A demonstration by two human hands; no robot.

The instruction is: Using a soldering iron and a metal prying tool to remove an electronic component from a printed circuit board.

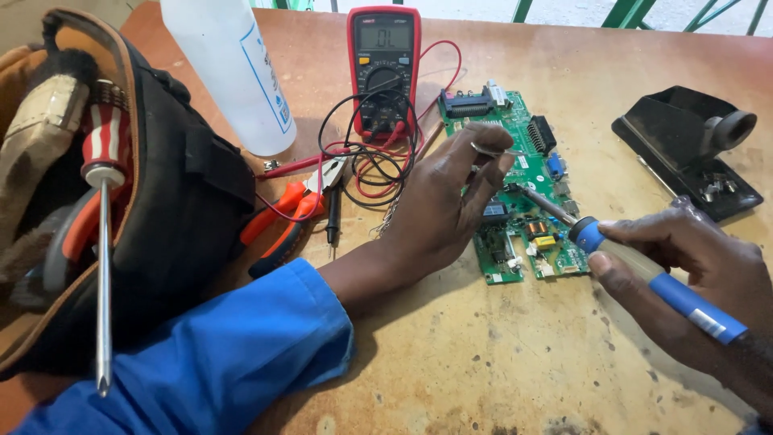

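A: The right hand [692, 274] is wrapped closed around the blue-handled soldering iron [644, 278], thumb and fingers on the handle behind the blue collar, its tip down on the green circuit board [523, 193]

B: And the left hand [447, 205]?

A: It rests on the board's left edge, fingertips pinched shut on a thin, shiny strand [491, 150], probably solder wire, though it is too fine to tell. The board lies flat on the tabletop [483, 362], just in front of the red multimeter [384, 68]

B: How would the board handle?

A: I judge it light, stiff and fragile; best taken by its bare edges, not by the small parts on top. The iron looks light and rigid, and only the handle is safe to grip, since the metal end is likely hot

B: Room to move?

A: Open tabletop lies near the person, between the two arms. On the left it is crowded: the meter's red and black leads [370, 165], orange-handled pliers [294, 213], a white plastic bottle [233, 68] and a black tool bag [161, 217] with a screwdriver [103, 242] sticking out. The black iron stand [684, 149] sits well apart on the right, and the tabletop's far edge lies just behind the multimeter
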